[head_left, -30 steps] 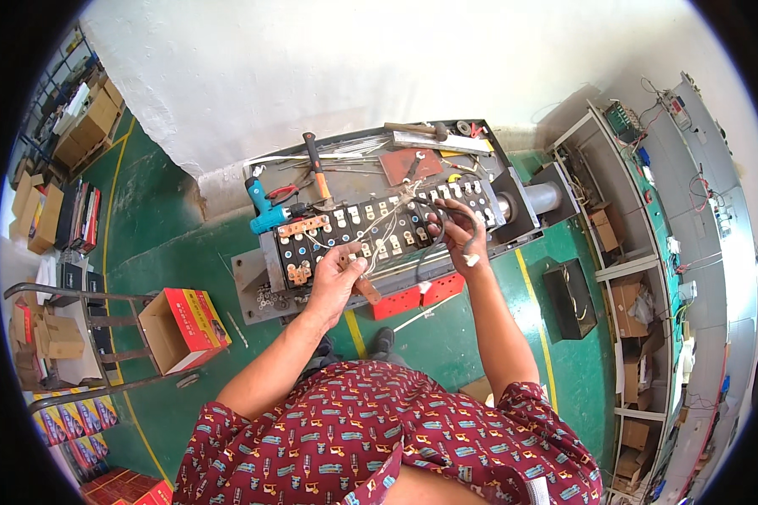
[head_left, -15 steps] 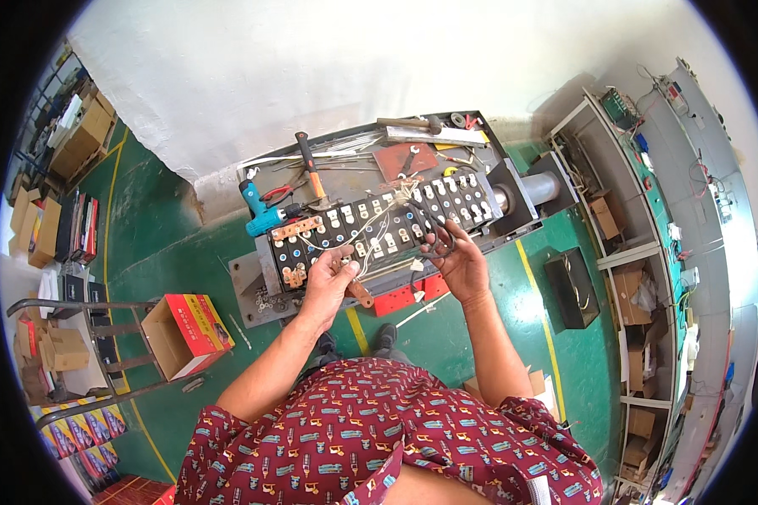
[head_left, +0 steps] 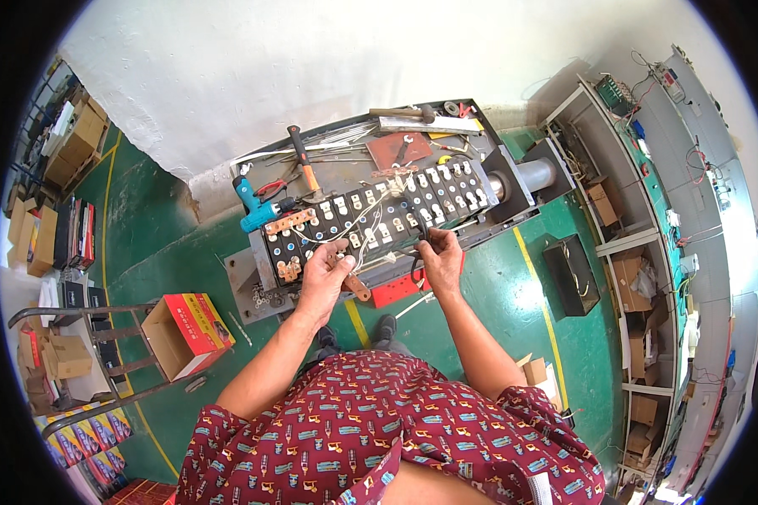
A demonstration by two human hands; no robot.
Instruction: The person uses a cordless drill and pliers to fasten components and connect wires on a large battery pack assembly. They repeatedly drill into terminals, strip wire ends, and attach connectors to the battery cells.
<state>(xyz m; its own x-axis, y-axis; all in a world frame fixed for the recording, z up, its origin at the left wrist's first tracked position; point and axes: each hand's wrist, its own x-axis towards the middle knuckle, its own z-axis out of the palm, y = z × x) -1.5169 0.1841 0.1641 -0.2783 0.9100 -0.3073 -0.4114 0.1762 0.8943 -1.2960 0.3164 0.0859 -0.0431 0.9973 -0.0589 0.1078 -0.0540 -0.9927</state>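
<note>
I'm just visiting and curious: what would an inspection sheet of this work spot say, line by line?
Surface: grey metal bench standing on a green floor.
Job's things: black battery pack with rows of terminals and copper link bars.
Clutter: blue power tool, orange-handled hammer, red-brown plate, loose hand tools along the far edge.
Hands: left hand and right hand at the pack's near edge, fingers on thin wires; exact grip too small to tell.
Cables: white wires trailing across the pack.
Surroundings: white wall, open red box, shelving on the right, cartons on the left.
</note>
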